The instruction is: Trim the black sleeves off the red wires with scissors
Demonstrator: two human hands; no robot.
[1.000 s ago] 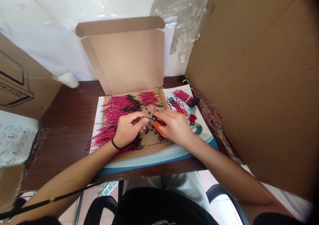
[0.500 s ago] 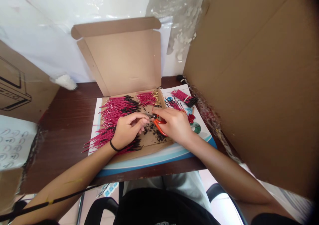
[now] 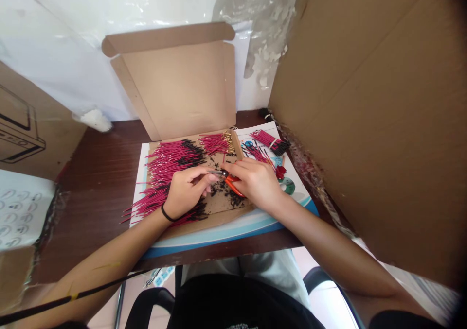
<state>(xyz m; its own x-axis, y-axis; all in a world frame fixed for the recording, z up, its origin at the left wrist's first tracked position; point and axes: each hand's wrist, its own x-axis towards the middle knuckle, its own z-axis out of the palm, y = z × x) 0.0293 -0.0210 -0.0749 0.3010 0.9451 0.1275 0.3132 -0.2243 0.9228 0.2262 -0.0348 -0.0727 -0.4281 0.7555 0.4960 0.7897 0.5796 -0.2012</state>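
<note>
Orange-handled pliers (image 3: 233,185) are gripped in my right hand (image 3: 258,181), their dark jaws pointing left to the fingertips of my left hand (image 3: 188,189). The left thumb and index finger are pinched together at the jaws; what they hold is too small to make out. Many red wires with black ends (image 3: 170,156) lie in rows on the cardboard left of and under my left hand. A smaller group of red wires (image 3: 213,143) with gold tips sits behind the hands. Black scraps (image 3: 233,199) are scattered beneath the pliers.
An upright cardboard lid (image 3: 182,86) stands behind the work. On the right lie a banded red wire bundle (image 3: 270,142), a red item (image 3: 280,172) and a green roll (image 3: 288,186). A large cardboard panel (image 3: 365,115) rises on the right. A white object (image 3: 97,120) is at back left.
The pliers and my right hand have shifted slightly, with the jaws now closer to the left fingertips and the handles turned a little. My left hand has hardly moved.
</note>
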